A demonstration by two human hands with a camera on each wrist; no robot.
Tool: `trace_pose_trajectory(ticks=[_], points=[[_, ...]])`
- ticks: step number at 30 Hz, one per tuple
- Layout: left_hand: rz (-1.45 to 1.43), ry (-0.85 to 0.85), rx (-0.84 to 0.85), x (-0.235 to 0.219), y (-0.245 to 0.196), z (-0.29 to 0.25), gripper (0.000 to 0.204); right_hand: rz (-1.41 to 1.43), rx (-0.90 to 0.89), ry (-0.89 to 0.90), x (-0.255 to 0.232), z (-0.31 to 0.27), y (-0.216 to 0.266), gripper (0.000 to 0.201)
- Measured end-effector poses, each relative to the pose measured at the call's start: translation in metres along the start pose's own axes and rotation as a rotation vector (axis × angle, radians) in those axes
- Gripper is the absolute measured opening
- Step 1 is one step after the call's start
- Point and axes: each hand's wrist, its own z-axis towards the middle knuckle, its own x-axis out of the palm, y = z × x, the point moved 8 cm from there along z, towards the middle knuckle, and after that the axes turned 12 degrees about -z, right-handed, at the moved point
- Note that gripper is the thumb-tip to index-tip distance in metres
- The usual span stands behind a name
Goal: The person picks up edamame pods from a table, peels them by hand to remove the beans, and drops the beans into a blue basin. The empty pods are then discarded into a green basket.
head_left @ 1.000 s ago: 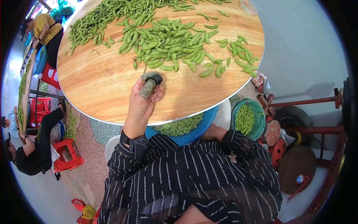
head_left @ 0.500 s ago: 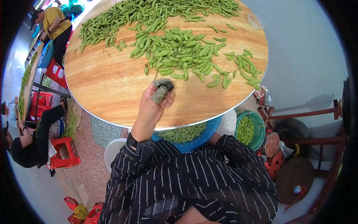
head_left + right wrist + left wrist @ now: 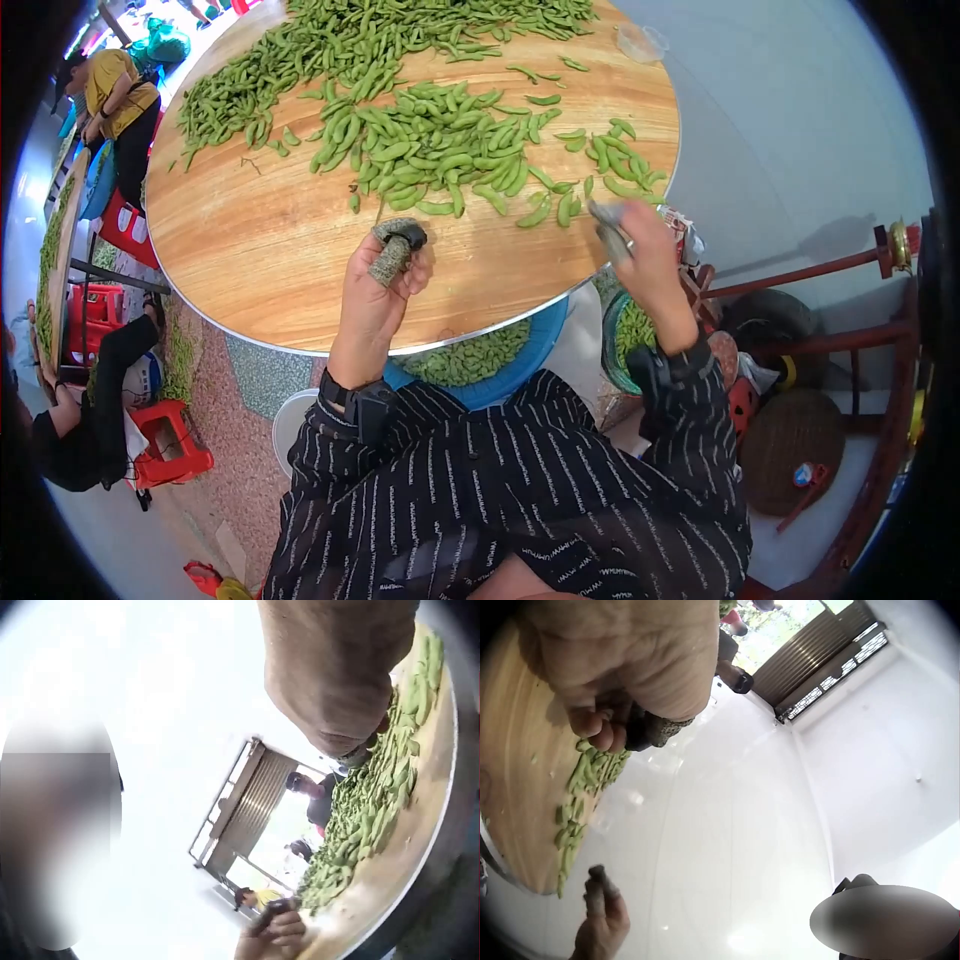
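Observation:
Green edamame pods (image 3: 420, 145) lie in a loose heap on the round wooden table (image 3: 250, 240). My left hand (image 3: 372, 300) is just over the table's near side, palm up, its fingers loosely curled. Grey speckled finger covers (image 3: 388, 268) wrap its thumb and forefinger, with a black piece at the forefinger's tip; no pod shows in it. My right hand (image 3: 648, 255), blurred and wearing a ring, reaches over the table's right edge beside a small group of pods (image 3: 615, 160). Its grey-covered fingers (image 3: 595, 896) point forward, and nothing shows between them.
Below the table edge stands a blue basin (image 3: 545, 345) of pods. A green basket (image 3: 610, 350) of pods is to its right, a white bucket (image 3: 285, 430) to its left. A clear plastic container (image 3: 642, 43) sits at the far right. Two people sit at another table, left.
My right hand has risen from beside the blue basin, below the table edge, to the table's right side. The left hand keeps its pose. The head view has shifted slightly.

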Motion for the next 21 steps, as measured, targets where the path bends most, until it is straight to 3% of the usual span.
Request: trace_pose_trajectory(ticks=[1,4,6,9,13,16,21], points=[[-0.01,-0.004,0.011,0.001,-0.001,0.0,0.02,-0.006,-0.087,-0.108,0.006,0.014,0.006,0.015],[-0.012,-0.007,0.025,0.0,-0.003,-0.001,0.019,-0.088,-0.18,-0.048,0.057,0.039,-0.011,0.014],[-0.01,-0.009,0.022,-0.001,-0.004,-0.001,0.019,-0.056,-0.072,0.195,0.079,0.043,-0.03,0.013],[-0.036,0.012,-0.001,0.001,-0.001,0.0,0.019,0.049,-0.011,0.111,0.068,0.045,-0.035,0.01],[-0.02,-0.007,-0.005,0.0,-0.002,0.0,0.02,-0.025,0.042,0.082,0.056,0.046,-0.024,0.012],[-0.016,-0.005,-0.011,0.001,-0.001,0.0,0.02,-0.127,-0.171,-0.121,0.065,0.04,0.009,0.018],[-0.006,-0.033,-0.009,-0.003,-0.001,0.0,0.022,-0.006,-0.032,0.042,0.078,0.039,-0.022,0.018]])
